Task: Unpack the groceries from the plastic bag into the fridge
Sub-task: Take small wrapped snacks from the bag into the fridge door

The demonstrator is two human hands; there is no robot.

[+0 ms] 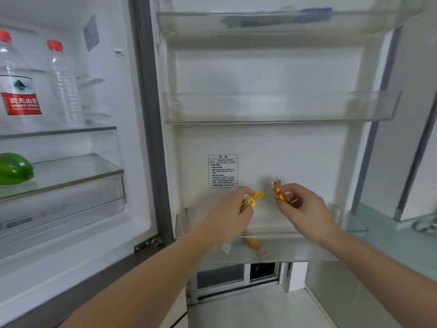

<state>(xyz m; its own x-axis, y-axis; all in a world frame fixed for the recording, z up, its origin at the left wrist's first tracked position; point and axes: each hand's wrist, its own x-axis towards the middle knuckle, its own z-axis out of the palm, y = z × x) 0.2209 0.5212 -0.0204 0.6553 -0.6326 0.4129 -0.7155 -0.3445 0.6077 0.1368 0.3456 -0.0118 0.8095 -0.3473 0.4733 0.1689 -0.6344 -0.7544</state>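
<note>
The fridge stands open, and both my hands are held over the lowest door bin [350, 223]. My left hand [227, 209] pinches a yellow wrapped candy [254, 199]. My right hand [305, 209] pinches a gold-orange wrapped candy [280, 194]. Two more wrapped candies lie in that bin below my hands, a pale one [225, 247] and an orange one [255, 245]. The plastic bag is not in view.
Inside the fridge at left, two water bottles [20, 86] [63, 86] stand on a glass shelf. A green pepper [14, 169] lies on the shelf below, over a drawer [71, 204]. Two door bins [281, 107] sit higher up. A pale counter [402, 245] is at right.
</note>
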